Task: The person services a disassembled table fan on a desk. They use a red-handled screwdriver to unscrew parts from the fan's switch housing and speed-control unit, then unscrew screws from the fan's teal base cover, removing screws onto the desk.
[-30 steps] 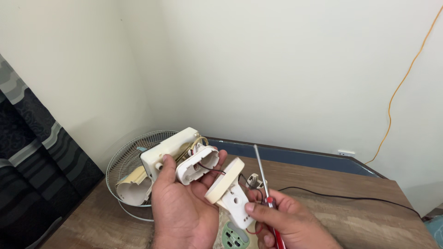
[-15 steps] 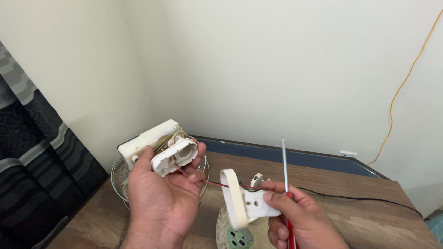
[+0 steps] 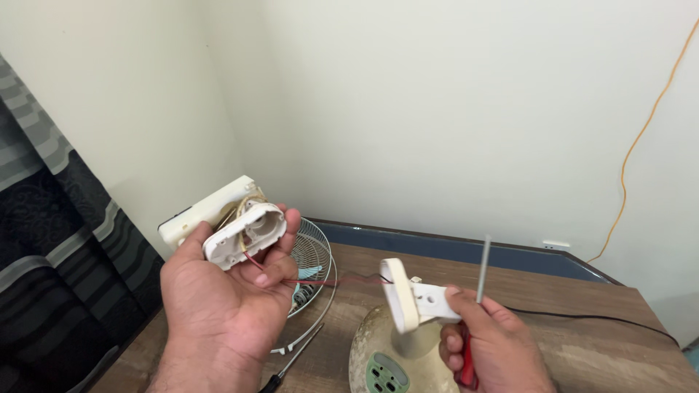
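Left hand (image 3: 218, 298) palm-up under motor housing (image 3: 240, 233)

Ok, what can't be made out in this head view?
- Left hand: its palm hides the underside of the white housing.
- Right hand: its grip covers most of the red screwdriver handle; the frame's bottom edge cuts the rest.
- Fan base: cut off by the bottom edge.
- Fan grille: mostly behind the left hand.
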